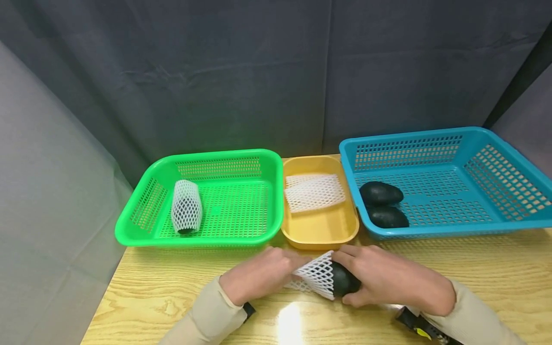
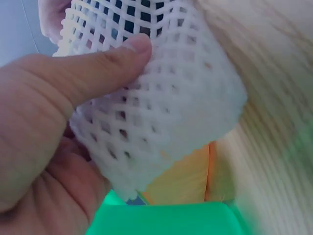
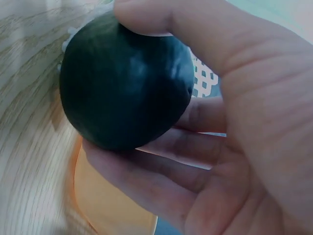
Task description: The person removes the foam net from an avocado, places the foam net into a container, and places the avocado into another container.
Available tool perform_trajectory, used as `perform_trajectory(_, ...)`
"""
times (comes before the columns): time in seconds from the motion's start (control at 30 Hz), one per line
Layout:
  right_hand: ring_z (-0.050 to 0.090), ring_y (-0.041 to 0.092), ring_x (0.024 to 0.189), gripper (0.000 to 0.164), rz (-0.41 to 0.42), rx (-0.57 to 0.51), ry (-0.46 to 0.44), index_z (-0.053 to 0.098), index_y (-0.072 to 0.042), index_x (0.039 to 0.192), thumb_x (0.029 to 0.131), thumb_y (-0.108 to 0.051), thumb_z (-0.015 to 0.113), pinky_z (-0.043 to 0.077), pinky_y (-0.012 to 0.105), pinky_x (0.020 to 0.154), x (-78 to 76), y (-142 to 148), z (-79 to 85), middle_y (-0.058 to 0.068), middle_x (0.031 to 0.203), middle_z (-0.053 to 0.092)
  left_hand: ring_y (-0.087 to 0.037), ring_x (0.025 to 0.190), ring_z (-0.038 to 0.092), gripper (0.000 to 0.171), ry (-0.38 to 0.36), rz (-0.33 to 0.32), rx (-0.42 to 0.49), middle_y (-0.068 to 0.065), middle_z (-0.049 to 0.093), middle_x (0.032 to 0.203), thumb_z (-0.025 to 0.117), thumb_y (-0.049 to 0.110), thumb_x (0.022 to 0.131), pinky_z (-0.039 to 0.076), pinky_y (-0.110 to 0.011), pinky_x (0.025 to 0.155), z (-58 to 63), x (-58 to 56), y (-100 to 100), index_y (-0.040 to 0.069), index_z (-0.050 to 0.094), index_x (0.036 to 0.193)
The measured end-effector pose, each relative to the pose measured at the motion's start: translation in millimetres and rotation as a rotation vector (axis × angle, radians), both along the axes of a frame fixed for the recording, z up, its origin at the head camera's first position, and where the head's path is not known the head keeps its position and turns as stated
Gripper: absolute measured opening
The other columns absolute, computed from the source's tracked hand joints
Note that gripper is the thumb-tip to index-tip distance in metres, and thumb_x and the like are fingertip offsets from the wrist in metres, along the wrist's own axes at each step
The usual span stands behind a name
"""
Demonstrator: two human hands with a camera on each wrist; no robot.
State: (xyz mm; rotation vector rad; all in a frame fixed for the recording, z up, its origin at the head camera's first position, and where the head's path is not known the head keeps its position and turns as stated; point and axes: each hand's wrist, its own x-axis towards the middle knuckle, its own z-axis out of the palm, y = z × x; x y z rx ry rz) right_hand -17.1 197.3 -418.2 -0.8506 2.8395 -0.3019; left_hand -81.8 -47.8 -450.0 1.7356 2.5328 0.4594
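Above the table's front part, my right hand (image 1: 379,273) grips a dark green avocado (image 1: 345,280) by its broad end, with thumb and fingers round it in the right wrist view. The other end of the avocado sits inside a white foam net sleeve (image 1: 318,274). My left hand (image 1: 271,270) holds that sleeve, its thumb lying across the mesh in the left wrist view. Part of the sleeve beyond the avocado hangs hollow there. Most of the left fingers are hidden behind the net.
A green basket (image 1: 276,230) at left holds one netted avocado (image 1: 187,208). In the middle, a yellow tray (image 1: 319,232) has flattened white foam nets (image 1: 315,191) in it. Two bare avocados (image 1: 381,193) lie at the left side of a blue basket (image 1: 435,232).
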Motion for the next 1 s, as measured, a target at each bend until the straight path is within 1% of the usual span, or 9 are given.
perform_trajectory(0.1, 0.064, 0.011, 0.082, 0.066, 0.003, 0.0, -0.008, 0.062, -0.009, 0.121, 0.069, -0.046, 0.08, 0.054, 0.029, 0.068, -0.4, 0.8, -0.9, -0.002, 0.109, 0.065, -0.002, 0.095, 0.069, 0.03, -0.013, 0.015, -0.021, 0.009, 0.073, 0.105, 0.06, 0.008, 0.091, 0.055, -0.016, 0.08, 2.3, -0.1, -2.1, 0.024, 0.065, 0.115)
perform_trajectory(0.2, 0.066, 0.014, 0.084, 0.068, 0.002, -0.01, -0.014, 0.062, -0.009, 0.122, 0.069, -0.047, 0.08, 0.055, 0.031, 0.07, -1.0, 1.7, -1.8, -0.001, 0.112, 0.066, -0.002, 0.088, 0.07, 0.029, -0.02, 0.024, -0.034, 0.008, 0.074, 0.099, 0.059, 0.004, 0.088, 0.055, -0.014, 0.074, 3.9, -0.4, -3.3, 0.022, 0.067, 0.11)
perform_trajectory(0.37, 0.067, 0.016, 0.087, 0.07, -0.01, -0.017, -0.034, 0.061, -0.01, 0.125, 0.069, -0.048, 0.08, 0.056, 0.033, 0.072, -1.5, 3.2, -1.9, 0.002, 0.117, 0.066, -0.003, 0.085, 0.07, 0.024, -0.016, 0.029, -0.034, 0.006, 0.075, 0.095, 0.06, 0.004, 0.088, 0.054, -0.011, 0.069, 4.6, -1.5, -4.2, 0.02, 0.067, 0.104)
perform_trajectory(0.53, 0.067, 0.015, 0.087, 0.068, -0.011, -0.017, -0.05, 0.061, -0.011, 0.124, 0.069, -0.046, 0.08, 0.055, 0.032, 0.071, -2.5, 6.1, -0.6, 0.0, 0.114, 0.066, -0.004, 0.085, 0.07, 0.024, 0.012, 0.05, -0.034, 0.005, 0.074, 0.093, 0.062, 0.004, 0.088, 0.055, -0.013, 0.07, 6.7, -2.8, -7.5, 0.019, 0.067, 0.105)
perform_trajectory(0.67, 0.068, 0.016, 0.089, 0.067, -0.005, -0.016, -0.06, 0.062, -0.009, 0.123, 0.07, -0.046, 0.08, 0.056, 0.033, 0.072, -3.7, 8.6, 0.0, 0.001, 0.114, 0.066, -0.003, 0.085, 0.069, 0.027, 0.029, 0.065, -0.047, 0.006, 0.074, 0.092, 0.063, 0.001, 0.084, 0.055, -0.014, 0.07, 8.9, -3.4, -9.3, 0.019, 0.067, 0.104)
perform_trajectory(0.8, 0.066, 0.013, 0.086, 0.067, -0.006, -0.015, -0.074, 0.062, -0.01, 0.123, 0.069, -0.046, 0.08, 0.054, 0.03, 0.07, -3.7, 9.1, -0.7, 0.0, 0.113, 0.066, -0.004, 0.082, 0.068, 0.023, 0.031, 0.075, -0.07, 0.005, 0.073, 0.091, 0.063, 0.003, 0.084, 0.054, -0.014, 0.069, 10.8, -3.3, -8.9, 0.018, 0.066, 0.101)
perform_trajectory(1.0, 0.063, 0.009, 0.081, 0.064, 0.001, -0.008, -0.075, 0.063, -0.014, 0.12, 0.068, -0.047, 0.081, 0.05, 0.027, 0.066, -3.1, 7.7, -2.9, -0.004, 0.107, 0.065, -0.004, 0.08, 0.067, 0.018, 0.018, 0.097, -0.084, 0.005, 0.072, 0.09, 0.064, 0.008, 0.085, 0.054, -0.016, 0.069, 14.3, -2.5, -9.2, 0.016, 0.066, 0.101)
